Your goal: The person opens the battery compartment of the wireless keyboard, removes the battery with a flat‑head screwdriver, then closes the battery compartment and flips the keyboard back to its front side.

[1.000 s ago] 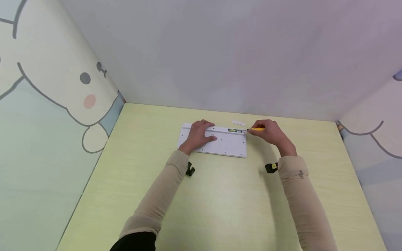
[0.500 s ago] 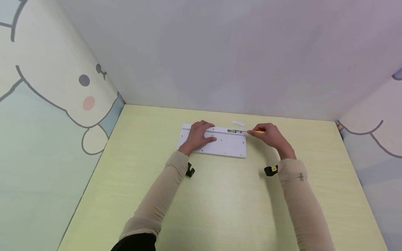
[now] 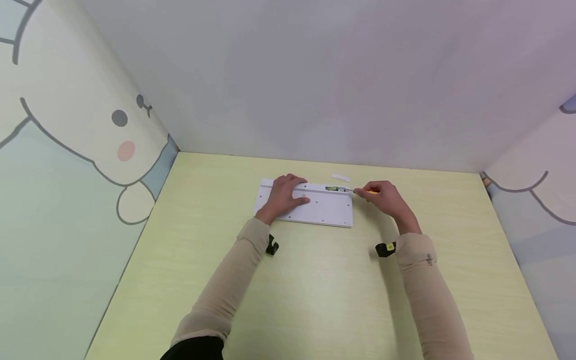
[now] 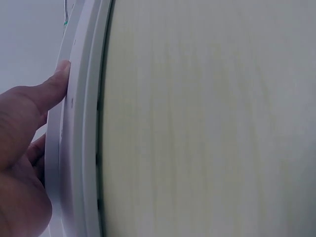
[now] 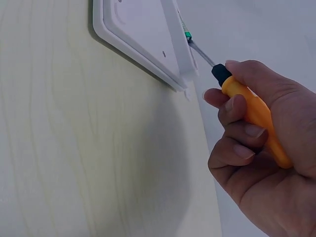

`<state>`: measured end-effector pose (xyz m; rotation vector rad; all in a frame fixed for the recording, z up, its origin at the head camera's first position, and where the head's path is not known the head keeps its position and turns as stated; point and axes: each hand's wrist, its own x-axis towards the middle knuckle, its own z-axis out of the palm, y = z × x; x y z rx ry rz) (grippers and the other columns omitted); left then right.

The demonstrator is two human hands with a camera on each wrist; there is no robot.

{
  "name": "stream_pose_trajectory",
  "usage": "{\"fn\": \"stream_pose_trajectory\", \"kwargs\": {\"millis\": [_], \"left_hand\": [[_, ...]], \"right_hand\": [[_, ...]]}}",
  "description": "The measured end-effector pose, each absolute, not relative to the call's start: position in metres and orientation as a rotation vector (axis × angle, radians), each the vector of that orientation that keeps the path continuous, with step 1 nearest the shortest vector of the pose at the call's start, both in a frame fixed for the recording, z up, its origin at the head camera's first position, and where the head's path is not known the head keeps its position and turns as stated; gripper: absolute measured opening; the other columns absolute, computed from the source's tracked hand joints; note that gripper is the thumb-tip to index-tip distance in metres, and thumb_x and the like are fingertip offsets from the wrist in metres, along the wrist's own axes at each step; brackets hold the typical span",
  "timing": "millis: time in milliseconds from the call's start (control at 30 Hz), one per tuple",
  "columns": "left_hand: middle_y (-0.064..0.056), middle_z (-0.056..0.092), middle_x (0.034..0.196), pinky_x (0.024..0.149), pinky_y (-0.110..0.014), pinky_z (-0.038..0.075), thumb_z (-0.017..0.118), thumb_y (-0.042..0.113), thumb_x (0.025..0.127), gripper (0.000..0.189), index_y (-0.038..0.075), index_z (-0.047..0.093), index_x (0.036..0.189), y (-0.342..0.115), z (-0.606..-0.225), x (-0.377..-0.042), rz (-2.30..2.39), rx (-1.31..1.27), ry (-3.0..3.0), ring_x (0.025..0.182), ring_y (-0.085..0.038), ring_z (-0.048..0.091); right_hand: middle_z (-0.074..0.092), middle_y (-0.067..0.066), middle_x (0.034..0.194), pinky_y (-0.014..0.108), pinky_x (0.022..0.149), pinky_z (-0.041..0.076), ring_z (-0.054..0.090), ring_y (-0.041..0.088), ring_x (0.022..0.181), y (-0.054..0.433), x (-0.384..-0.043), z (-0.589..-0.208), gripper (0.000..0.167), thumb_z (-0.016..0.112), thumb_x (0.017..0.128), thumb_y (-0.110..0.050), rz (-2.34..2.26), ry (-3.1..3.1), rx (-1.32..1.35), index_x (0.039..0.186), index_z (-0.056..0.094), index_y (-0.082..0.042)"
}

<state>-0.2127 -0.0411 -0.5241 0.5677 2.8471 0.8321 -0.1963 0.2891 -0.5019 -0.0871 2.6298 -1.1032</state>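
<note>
A white keyboard [image 3: 330, 212] lies underside up near the back of the table, small dark dots across its base. My left hand [image 3: 282, 196] rests on its left half, thumb spread on the underside and fingers reaching to the far edge. At the far right an uncovered battery slot shows a green battery [image 3: 331, 188]. My right hand [image 3: 382, 195] grips a screwdriver [image 5: 256, 116] with a yellow-orange handle and black collar. Its metal shaft [image 5: 202, 53] reaches the slot's right end, by a green battery end [image 5: 188, 35]. Whether the tip touches the battery cannot be told.
Behind the keyboard lies a small white strip [image 3: 340, 177], perhaps the slot's cover. The pale yellow table [image 3: 315, 290] meets a plain wall [image 3: 315, 90] at the back. Walls with cartoon pictures [image 3: 81, 115] stand at both sides.
My right hand has come slightly nearer to me with the screwdriver, whose shaft now slants more and whose tip has shifted a little rightward. The left hand stays in place on the keyboard.
</note>
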Motion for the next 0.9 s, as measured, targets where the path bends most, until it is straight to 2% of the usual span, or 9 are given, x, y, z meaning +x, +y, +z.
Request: {"fn": "stream_pose_trajectory", "kwargs": {"millis": [367, 733, 900], "left_hand": [[-0.006, 0.060, 0.140, 0.129, -0.047, 0.025, 0.076, 0.043, 0.091, 0.058, 0.017, 0.060, 0.141, -0.042, -0.524, -0.212, 0.870, 0.574, 2.838, 0.136, -0.026, 0.052], [-0.006, 0.060, 0.141, 0.129, -0.047, 0.025, 0.076, 0.043, 0.091, 0.059, 0.017, 0.059, 0.141, -0.044, -0.523, -0.213, 0.863, 0.561, 2.845, 0.137, -0.026, 0.051], [-0.005, 0.060, 0.141, 0.129, -0.046, 0.025, 0.075, 0.043, 0.091, 0.059, 0.018, 0.059, 0.141, -0.043, -0.524, -0.214, 0.851, 0.567, 2.849, 0.137, -0.026, 0.051]], "right_hand": [[0.066, 0.009, 0.094, 0.032, 0.072, 0.045, 0.055, 0.024, 0.085, 0.288, -0.194, -0.498, 0.049, 0.062, 0.096, -0.057, -1.049, 2.661, -0.099, 0.103, 0.073, -0.009], [0.069, 0.010, 0.102, 0.030, 0.074, 0.046, 0.055, 0.025, 0.091, 0.288, -0.199, -0.491, 0.034, 0.071, 0.095, -0.045, -0.989, 2.769, -0.168, 0.101, 0.073, -0.012], [0.069, 0.012, 0.105, 0.033, 0.077, 0.047, 0.056, 0.027, 0.094, 0.287, -0.202, -0.483, 0.032, 0.072, 0.094, -0.044, -0.959, 2.783, -0.211, 0.101, 0.073, -0.013]]}}
